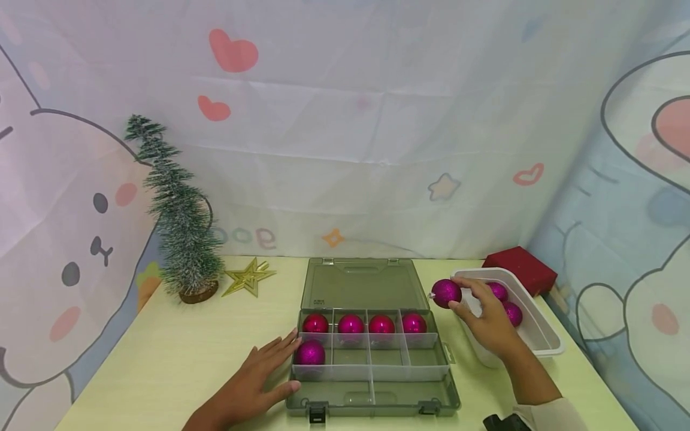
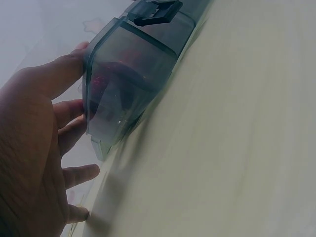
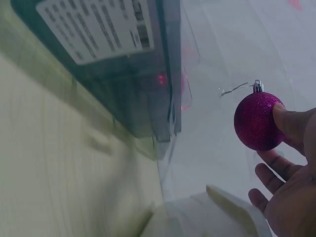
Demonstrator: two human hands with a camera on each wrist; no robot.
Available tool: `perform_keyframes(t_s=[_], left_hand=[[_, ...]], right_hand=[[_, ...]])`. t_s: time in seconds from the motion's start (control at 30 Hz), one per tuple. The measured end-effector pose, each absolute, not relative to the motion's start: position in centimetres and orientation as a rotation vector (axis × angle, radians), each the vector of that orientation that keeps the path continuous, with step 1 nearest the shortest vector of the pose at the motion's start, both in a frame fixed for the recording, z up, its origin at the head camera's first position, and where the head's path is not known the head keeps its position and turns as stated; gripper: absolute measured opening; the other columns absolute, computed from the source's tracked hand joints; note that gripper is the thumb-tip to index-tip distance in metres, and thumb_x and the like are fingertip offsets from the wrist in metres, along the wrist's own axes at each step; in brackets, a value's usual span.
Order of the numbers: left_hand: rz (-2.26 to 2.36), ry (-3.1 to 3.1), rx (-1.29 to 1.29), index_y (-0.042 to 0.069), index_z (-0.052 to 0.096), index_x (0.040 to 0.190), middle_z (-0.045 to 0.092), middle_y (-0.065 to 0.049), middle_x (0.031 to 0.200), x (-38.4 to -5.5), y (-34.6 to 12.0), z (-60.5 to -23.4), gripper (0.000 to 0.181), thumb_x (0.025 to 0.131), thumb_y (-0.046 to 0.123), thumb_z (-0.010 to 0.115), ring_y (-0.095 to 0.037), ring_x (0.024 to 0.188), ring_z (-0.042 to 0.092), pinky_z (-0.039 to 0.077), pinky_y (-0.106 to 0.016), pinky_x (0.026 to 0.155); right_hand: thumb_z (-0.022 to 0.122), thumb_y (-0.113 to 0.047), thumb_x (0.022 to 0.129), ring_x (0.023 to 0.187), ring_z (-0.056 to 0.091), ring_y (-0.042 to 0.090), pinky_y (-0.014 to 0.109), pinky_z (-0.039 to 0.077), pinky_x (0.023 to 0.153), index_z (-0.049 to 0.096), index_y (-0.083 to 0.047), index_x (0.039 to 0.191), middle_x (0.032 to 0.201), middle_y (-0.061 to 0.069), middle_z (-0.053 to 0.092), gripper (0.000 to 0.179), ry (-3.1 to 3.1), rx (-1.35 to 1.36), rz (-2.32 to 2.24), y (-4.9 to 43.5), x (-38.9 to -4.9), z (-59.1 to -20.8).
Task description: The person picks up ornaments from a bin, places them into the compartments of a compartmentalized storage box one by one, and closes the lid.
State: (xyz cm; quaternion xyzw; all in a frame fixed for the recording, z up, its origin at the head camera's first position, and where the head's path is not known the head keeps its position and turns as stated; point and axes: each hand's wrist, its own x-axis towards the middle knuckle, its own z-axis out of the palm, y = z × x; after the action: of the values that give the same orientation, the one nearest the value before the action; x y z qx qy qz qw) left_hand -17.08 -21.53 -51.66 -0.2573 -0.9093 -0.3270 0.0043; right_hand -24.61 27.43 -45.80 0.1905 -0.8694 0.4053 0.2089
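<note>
A purple glitter Christmas ball (image 1: 446,294) is pinched between thumb and fingers of my right hand (image 1: 487,320), raised by the left rim of the white tub (image 1: 544,341). Its silver cap and wire loop show in the right wrist view. My left hand (image 1: 256,377) lies spread along the left side of the divided organizer box (image 1: 372,392), fingertips and thumb at its edge. The box lid stands folded back. Shiny red and magenta balls (image 1: 351,324) fill the back row of compartments, one in each. A glitter ball (image 1: 311,353) sits in the middle row's leftmost compartment.
More glitter balls (image 1: 512,313) lie in the tub. Behind it sits a dark red box (image 1: 520,269). A small artificial tree (image 1: 185,239) and a gold star (image 1: 250,278) stand at the back left, before a printed cloth backdrop (image 1: 345,120).
</note>
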Motion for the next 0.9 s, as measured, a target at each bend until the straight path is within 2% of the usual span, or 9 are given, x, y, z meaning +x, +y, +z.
perform_keyframes(t_s=[0.13,0.2,0.27,0.4,0.43,0.57,0.67,0.73,0.9], left_hand=[[-1.034,-2.848,-0.81,0.024,0.041,0.171,0.035,-0.002,0.18,-16.9,-21.5,-51.5,0.073,0.107,0.046,0.068,-0.052,0.161,0.036,0.018,-0.095,0.112],[-1.037,-2.851,-0.808,0.024,0.041,0.171,0.035,-0.001,0.18,-16.9,-21.5,-51.5,0.073,0.107,0.046,0.068,-0.052,0.161,0.036,0.017,-0.095,0.112],[-1.03,-2.851,-0.807,0.024,0.041,0.171,0.034,-0.001,0.18,-17.0,-21.6,-51.6,0.073,0.107,0.046,0.068,-0.052,0.162,0.036,0.018,-0.095,0.113],[-1.022,-2.846,-0.815,0.023,0.041,0.171,0.034,-0.003,0.18,-17.1,-21.6,-51.7,0.073,0.107,0.045,0.068,-0.053,0.161,0.037,0.019,-0.096,0.112],[-1.018,-2.842,-0.817,0.023,0.041,0.171,0.035,-0.003,0.18,-17.1,-21.7,-51.7,0.073,0.107,0.045,0.068,-0.053,0.161,0.037,0.019,-0.096,0.112],[-1.016,-2.831,-0.82,0.023,0.041,0.171,0.036,-0.004,0.179,-17.1,-21.7,-51.7,0.073,0.107,0.044,0.069,-0.054,0.159,0.039,0.02,-0.096,0.111],[-1.015,-2.825,-0.817,0.023,0.042,0.171,0.037,-0.003,0.179,-17.1,-21.6,-51.6,0.073,0.106,0.045,0.069,-0.054,0.159,0.039,0.02,-0.096,0.111],[-1.012,-2.824,-0.815,0.023,0.042,0.17,0.037,-0.003,0.179,-17.1,-21.6,-51.6,0.073,0.106,0.046,0.069,-0.054,0.159,0.039,0.02,-0.095,0.111],[-1.003,-2.821,-0.812,0.024,0.042,0.17,0.037,-0.003,0.179,-17.1,-21.4,-51.7,0.073,0.106,0.046,0.07,-0.054,0.158,0.04,0.021,-0.095,0.111]], right_hand=[[0.08,-0.008,0.099,0.139,0.053,0.018,0.037,0.045,0.116,0.066,-0.008,0.146,0.147,0.018,0.066,0.049,-2.437,0.552,1.133,26.1,-24.3,-45.6],[0.08,-0.009,0.099,0.139,0.054,0.025,0.043,0.046,0.116,0.067,-0.009,0.146,0.146,0.015,0.068,0.049,-2.444,0.57,1.137,25.4,-24.1,-45.5],[0.081,-0.008,0.098,0.139,0.054,0.02,0.036,0.045,0.118,0.067,-0.01,0.145,0.144,0.014,0.07,0.05,-2.425,0.62,1.136,24.7,-24.1,-45.5],[0.081,-0.004,0.097,0.134,0.052,0.005,0.011,0.036,0.113,0.067,-0.009,0.145,0.14,0.012,0.071,0.05,-2.364,0.728,1.137,23.5,-24.1,-45.7],[0.081,-0.004,0.097,0.134,0.052,0.004,0.01,0.036,0.113,0.067,-0.009,0.145,0.14,0.011,0.071,0.05,-2.363,0.744,1.131,23.2,-24.2,-45.7],[0.079,-0.009,0.1,0.136,0.055,0.014,0.035,0.048,0.114,0.065,-0.011,0.147,0.14,0.008,0.07,0.048,-2.413,0.754,1.125,21.7,-24.0,-45.5],[0.078,-0.011,0.101,0.135,0.056,0.023,0.056,0.051,0.11,0.065,-0.011,0.147,0.139,0.007,0.07,0.048,-2.438,0.762,1.148,20.3,-23.6,-45.3],[0.079,-0.012,0.101,0.135,0.057,0.028,0.061,0.051,0.108,0.066,-0.011,0.147,0.14,0.008,0.069,0.048,-2.446,0.774,1.19,19.5,-23.4,-45.2],[0.079,-0.014,0.101,0.135,0.059,0.035,0.063,0.053,0.109,0.066,-0.012,0.146,0.143,0.01,0.068,0.047,-2.461,0.817,1.25,17.5,-22.8,-45.5]])
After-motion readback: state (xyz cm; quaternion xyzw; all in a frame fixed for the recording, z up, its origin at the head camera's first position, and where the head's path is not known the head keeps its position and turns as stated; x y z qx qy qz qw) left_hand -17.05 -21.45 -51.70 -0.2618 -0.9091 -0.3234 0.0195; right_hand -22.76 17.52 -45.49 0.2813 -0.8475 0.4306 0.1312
